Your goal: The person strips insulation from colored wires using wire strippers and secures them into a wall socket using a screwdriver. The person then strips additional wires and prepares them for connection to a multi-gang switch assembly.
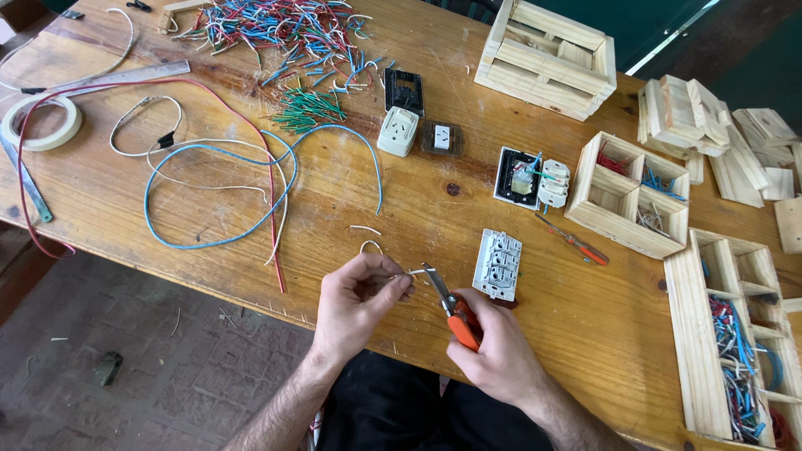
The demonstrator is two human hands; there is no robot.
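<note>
The left hand (357, 302) is pinching a short, thin white wire (415, 271), light and bendy, best held near its end. The right hand (493, 351) is gripping orange-handled metal pliers (449, 302), biting the wire's tip above the wooden table (401, 209).

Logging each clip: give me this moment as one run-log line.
left hand: pinches short white wire | right hand: holds orange-handled pliers, tips at wire end | nearby: white switch module, wooden table

I'm at an electrical workshop bench: a worn wooden table (251, 250) strewn with cut wire offcuts (284, 33), socket modules (399, 131) and wooden sorting boxes (628, 194).
</note>
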